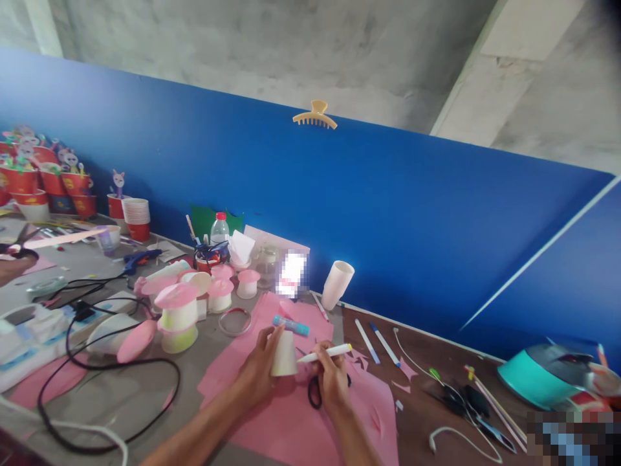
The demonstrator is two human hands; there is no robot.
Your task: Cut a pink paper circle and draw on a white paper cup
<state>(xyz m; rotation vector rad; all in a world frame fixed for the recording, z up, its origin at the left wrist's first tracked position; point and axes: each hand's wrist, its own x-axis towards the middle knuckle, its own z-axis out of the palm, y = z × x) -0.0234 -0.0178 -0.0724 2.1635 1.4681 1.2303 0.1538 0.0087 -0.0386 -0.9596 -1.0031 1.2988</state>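
Note:
My left hand (259, 362) is wrapped around the side of a pale paper cup (285, 356), held tilted above pink paper. In my right hand (330, 372) is a white marker (334, 351) with a yellow end, its tip pointing at the cup's right side. Whether the tip touches the cup I cannot tell. Beneath my right hand lie scissors (315, 392), their black handles partly hidden. Large sheets of pink paper (272, 427) spread under both hands. A blue glue stick (291, 325) rests just beyond the cup.
Pink-topped paper cups (177, 317) stand to the left, near a black cable (109, 362) and a tape roll (235, 321). A phone (291, 275) and stacked white cups (337, 285) lean by the blue partition (412, 226). Markers (385, 344) lie right. A person's hand (17, 265) holds scissors far left.

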